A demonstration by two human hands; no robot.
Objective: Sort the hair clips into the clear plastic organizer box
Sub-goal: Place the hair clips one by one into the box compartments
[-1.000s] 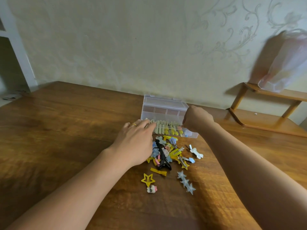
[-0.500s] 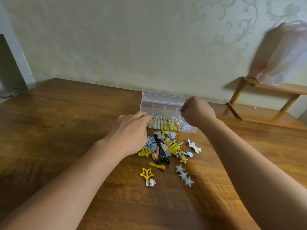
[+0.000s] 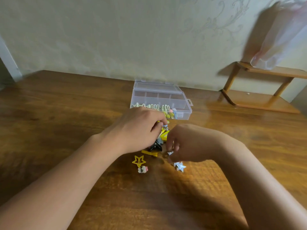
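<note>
crowding clip pile, both hands, box just behind

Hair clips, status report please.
Both hands in clip pile, grips unclear. Organizer box open, front row part-filled. Nothing blocking.

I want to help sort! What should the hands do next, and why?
Probably lift the right hand and carry the silvery star clip it seems to be pinching toward the clear organizer box. The box stands open just behind the pile, with several compartments looking bare. The left hand is busy in the pile.
</note>
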